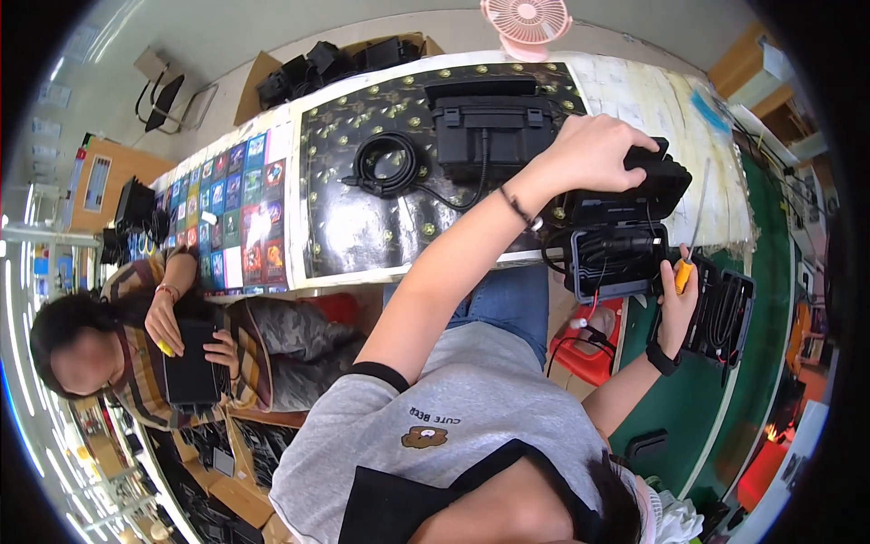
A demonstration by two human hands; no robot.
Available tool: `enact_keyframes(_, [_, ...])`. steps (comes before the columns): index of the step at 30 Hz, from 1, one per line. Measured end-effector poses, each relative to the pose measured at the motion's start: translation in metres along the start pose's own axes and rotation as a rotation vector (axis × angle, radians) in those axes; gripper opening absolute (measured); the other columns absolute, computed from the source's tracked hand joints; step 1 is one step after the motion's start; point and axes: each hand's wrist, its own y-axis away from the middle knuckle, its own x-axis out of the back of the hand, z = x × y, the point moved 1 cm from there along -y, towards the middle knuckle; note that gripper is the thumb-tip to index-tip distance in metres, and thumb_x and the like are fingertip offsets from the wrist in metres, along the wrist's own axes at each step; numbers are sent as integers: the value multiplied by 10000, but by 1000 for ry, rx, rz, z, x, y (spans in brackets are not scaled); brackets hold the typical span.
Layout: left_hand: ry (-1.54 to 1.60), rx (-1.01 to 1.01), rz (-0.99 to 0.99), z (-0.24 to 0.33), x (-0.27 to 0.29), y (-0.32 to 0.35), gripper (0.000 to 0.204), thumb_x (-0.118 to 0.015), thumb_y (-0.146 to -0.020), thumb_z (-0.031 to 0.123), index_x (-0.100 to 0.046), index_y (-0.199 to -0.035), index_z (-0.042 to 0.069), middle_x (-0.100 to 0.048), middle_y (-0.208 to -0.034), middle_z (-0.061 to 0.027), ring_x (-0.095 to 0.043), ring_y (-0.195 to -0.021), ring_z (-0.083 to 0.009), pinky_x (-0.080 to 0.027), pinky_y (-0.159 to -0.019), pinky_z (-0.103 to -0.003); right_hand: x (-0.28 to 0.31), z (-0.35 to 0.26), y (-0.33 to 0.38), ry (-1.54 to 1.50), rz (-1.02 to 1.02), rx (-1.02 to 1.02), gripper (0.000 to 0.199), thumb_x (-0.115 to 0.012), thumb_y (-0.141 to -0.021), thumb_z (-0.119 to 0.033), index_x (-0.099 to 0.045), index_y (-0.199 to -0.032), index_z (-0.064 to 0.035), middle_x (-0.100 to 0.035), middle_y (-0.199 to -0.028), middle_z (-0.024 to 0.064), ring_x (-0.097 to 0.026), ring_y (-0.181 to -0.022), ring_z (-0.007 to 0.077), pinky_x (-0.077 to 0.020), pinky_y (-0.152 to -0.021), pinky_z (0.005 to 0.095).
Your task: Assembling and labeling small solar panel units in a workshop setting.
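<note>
left hand point(594, 150) outstretched, clenched on black box point(648, 186); right hand point(678, 304) gripping screwdriver point(691, 245)

Left arm is extending forward, bare from the elbow, a dark band circling the wrist; left hand point(594, 150) is lying palm-down, fingers curling in a grasp. Right forearm is rising from the lower edge, a black strap at the wrist; right hand point(678, 304) is closing in a grip.
</note>
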Motion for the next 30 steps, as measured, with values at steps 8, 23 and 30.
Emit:
enact_keyframes(8, [-239, -273, 641, -32, -6, 25, 114, -656, -822, 138, -728, -911, 133, -695, -931, -28, -658, -906, -240, -522, -805, -411, -25, -5, -10, -384, 101, -124, 197, -616, -950, -190, -555, -1108, -89, -543, -1004, -14, -517, -769, 50, -435, -551, 199])
enact_keyframes(23, [-398, 524, 504, -113, -2, 272, 189, -671, -816, 69, -663, -1002, 96, -641, -1047, -89, -595, -983, -318, -493, -855, -410, -80, -19, -46, -662, 305, -129, 248, -628, -910, -148, -582, -1150, -113, -558, -1088, -11, -533, -997, 104, -509, -703, 302])
enact_keyframes(30, [-507, 669, 514, -125, 28, 320, 334, -532, -833, -44, -602, -1150, 35, -604, -1168, -179, -583, -1058, -385, -474, -915, -444, -76, -25, -62, -218, 581, 149, 276, -584, -986, -231, -592, -1211, -72, -609, -1134, 30, -551, -854, 73, -460, -582, 209])
